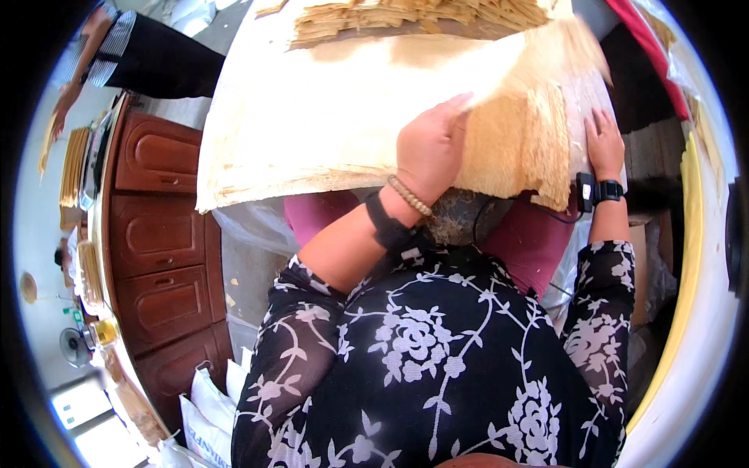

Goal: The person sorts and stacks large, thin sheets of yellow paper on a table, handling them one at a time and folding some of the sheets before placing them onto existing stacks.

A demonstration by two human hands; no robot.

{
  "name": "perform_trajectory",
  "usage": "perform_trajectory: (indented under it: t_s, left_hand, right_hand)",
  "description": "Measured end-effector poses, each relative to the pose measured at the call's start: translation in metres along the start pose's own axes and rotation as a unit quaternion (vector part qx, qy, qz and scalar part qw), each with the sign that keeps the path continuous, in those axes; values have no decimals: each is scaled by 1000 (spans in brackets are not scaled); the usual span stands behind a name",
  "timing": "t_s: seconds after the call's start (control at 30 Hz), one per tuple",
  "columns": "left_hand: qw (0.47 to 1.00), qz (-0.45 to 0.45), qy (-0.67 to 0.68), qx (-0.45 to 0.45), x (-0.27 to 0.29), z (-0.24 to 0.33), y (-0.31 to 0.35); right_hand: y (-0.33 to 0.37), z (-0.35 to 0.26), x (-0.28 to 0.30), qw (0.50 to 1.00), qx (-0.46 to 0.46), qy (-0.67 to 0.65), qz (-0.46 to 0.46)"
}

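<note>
A wide stack of thin, pale tan sheets (pixel 312 117) with ragged edges lies on the table in front of me; their material I cannot tell for sure. My left hand (pixel 433 148) is closed in a pinch on the top sheet (pixel 519 66), near the middle of the stack. That sheet is lifted and bent, its far right corner blurred by motion. Under it shows the darker right part of the stack. My right hand (pixel 605 144) rests on the table's right side, next to the stack, fingers stretched out and holding nothing.
A pile of smaller tan pieces (pixel 413 14) lies at the table's far side. Brown wooden cabinets (pixel 160 234) stand at left, white sacks (pixel 211 405) below them. Another person's hand (pixel 58 117) shows at upper left. A yellow-edged panel (pixel 686 257) is at right.
</note>
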State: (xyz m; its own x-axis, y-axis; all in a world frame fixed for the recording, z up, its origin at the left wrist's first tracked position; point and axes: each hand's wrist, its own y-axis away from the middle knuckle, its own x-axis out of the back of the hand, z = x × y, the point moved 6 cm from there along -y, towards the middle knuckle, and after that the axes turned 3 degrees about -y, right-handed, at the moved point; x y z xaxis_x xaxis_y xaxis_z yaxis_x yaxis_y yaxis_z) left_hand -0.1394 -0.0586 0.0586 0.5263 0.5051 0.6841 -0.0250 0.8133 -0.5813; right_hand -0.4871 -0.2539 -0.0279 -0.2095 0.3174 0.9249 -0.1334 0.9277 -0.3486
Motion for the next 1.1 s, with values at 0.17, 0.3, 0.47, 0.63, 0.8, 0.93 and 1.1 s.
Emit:
perform_trajectory:
  t_s: [0.17, 0.3, 0.47, 0.63, 0.8, 0.93, 1.1]
  left_hand:
    - [765, 179, 522, 331, 26, -50, 37]
    - [644, 210, 617, 402, 25, -88, 71]
    - [596, 147, 612, 498, 30, -105, 84]
    - [571, 80, 610, 544, 45, -86, 78]
    - [680, -146, 475, 539, 81, -91, 84]
    - [955, -121, 22, 271, 137, -76, 60]
    - [998, -14, -50, 22, 108, -57, 35]
  right_hand:
    - [-17, 6, -6, 978, -55, -130, -154]
    - [-24, -102, 58, 889, 44, -451, -64]
    - [28, -253, 76, 767, -40, -554, -323]
    - [37, -321, 60, 749, -111, -508, -411]
    - [32, -331, 37, 752, -115, -489, -426]
    - [31, -339, 36, 695, -128, -567, -424]
    - [18, -352, 37, 655, -159, -598, -434]
